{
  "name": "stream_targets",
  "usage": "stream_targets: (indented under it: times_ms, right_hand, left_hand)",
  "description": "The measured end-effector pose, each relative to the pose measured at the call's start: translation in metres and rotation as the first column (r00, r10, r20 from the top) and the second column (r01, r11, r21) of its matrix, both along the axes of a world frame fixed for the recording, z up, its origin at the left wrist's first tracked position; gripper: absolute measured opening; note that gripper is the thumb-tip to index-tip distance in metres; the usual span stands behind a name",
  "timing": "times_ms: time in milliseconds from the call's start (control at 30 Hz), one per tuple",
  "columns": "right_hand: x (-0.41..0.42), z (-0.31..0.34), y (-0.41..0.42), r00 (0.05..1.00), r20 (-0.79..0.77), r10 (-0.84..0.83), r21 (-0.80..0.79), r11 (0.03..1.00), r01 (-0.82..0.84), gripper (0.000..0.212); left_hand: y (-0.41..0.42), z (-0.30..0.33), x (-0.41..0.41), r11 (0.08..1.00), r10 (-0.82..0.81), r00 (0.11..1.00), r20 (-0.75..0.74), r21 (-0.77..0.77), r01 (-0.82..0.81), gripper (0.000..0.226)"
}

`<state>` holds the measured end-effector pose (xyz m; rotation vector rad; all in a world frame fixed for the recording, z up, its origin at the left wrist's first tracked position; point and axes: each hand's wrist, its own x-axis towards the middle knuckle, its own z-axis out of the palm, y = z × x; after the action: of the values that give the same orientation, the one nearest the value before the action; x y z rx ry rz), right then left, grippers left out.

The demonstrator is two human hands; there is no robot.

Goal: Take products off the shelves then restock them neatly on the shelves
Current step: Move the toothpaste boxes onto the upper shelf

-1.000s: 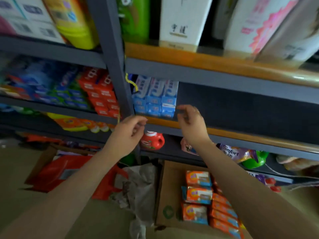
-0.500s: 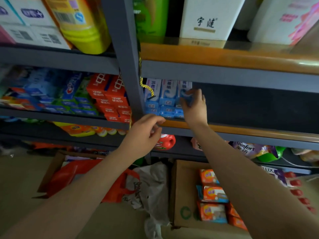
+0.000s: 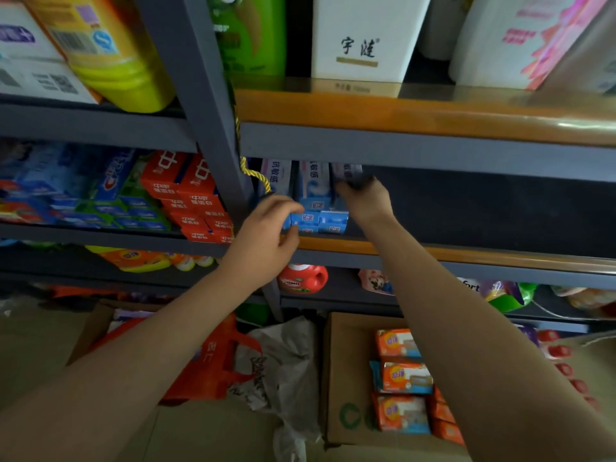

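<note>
Right hand [image 3: 365,200] gripping top blue-white box [image 3: 346,171]; left hand [image 3: 266,235] pinching front of blue boxes [image 3: 320,220], stacked three columns wide on orange-edged shelf [image 3: 433,253]. Lying below on floor: two cardboard cartons [image 3: 340,378], one holding orange packs [image 3: 405,376].

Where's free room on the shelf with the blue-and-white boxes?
Free: the dark shelf bay right of the right hand, out to the frame edge. Crowded: the blue-and-white toothpaste boxes beside the grey upright post, with the left hand at their front.
</note>
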<state>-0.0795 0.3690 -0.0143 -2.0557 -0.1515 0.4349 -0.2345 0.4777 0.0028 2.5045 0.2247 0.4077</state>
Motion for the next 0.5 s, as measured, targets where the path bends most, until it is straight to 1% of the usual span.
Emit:
stream_targets:
  times_ms: [33, 67, 100, 167, 200, 267, 333, 367, 400, 500]
  right_hand:
    - [-0.002, 0.000, -0.009, 0.998, -0.058, 0.003, 0.058, 0.998, 0.000, 0.021]
    - [-0.006, 0.000, -0.019, 0.992, -0.127, 0.016, 0.118, 0.993, -0.001, 0.017]
    - [-0.010, 0.000, -0.028, 0.981, -0.191, 0.044, 0.160, 0.987, -0.013, 0.018]
    - [-0.020, 0.001, -0.044, 0.950, -0.295, 0.105, 0.201, 0.978, -0.046, 0.027]
    - [-0.026, 0.002, -0.051, 0.929, -0.351, 0.120, 0.227, 0.973, -0.040, 0.032]
    - [-0.035, 0.000, -0.064, 0.868, -0.478, 0.136, 0.310, 0.950, 0.022, 0.038]
    - [-0.044, -0.002, -0.076, 0.805, -0.572, 0.157, 0.387, 0.917, 0.097, 0.031]
    - [-0.049, -0.005, -0.082, 0.782, -0.602, 0.162, 0.413, 0.901, 0.131, 0.027]
    - [-0.054, -0.009, -0.089, 0.767, -0.621, 0.162, 0.431, 0.888, 0.161, 0.027]
    - [-0.066, -0.023, -0.109, 0.763, -0.626, 0.163, 0.461, 0.866, 0.194, 0.044]
  left_hand:
    - [-0.003, 0.001, 0.004, 1.000, 0.009, 1.000, -0.017, 0.025, -0.009, 0.030]
    - [-0.006, 0.001, 0.010, 0.998, 0.023, 0.999, -0.035, 0.057, -0.020, 0.033]
    - [-0.010, 0.001, 0.017, 0.996, 0.041, 0.998, -0.055, 0.088, -0.036, 0.037]
    - [-0.017, -0.001, 0.035, 0.984, 0.095, 0.988, -0.124, 0.160, -0.074, 0.045]
    - [-0.020, -0.001, 0.045, 0.972, 0.133, 0.977, -0.169, 0.217, -0.095, 0.050]
    - [-0.024, -0.001, 0.063, 0.924, 0.223, 0.946, -0.234, 0.360, -0.128, 0.055]
    - [-0.025, 0.001, 0.078, 0.860, 0.321, 0.912, -0.257, 0.481, -0.168, 0.057]
    - [-0.026, 0.001, 0.084, 0.836, 0.359, 0.897, -0.258, 0.515, -0.187, 0.058]
    - [-0.027, 0.001, 0.089, 0.825, 0.386, 0.884, -0.262, 0.527, -0.204, 0.059]
    - [-0.033, 0.000, 0.092, 0.851, 0.421, 0.855, -0.304, 0.459, -0.256, 0.062]
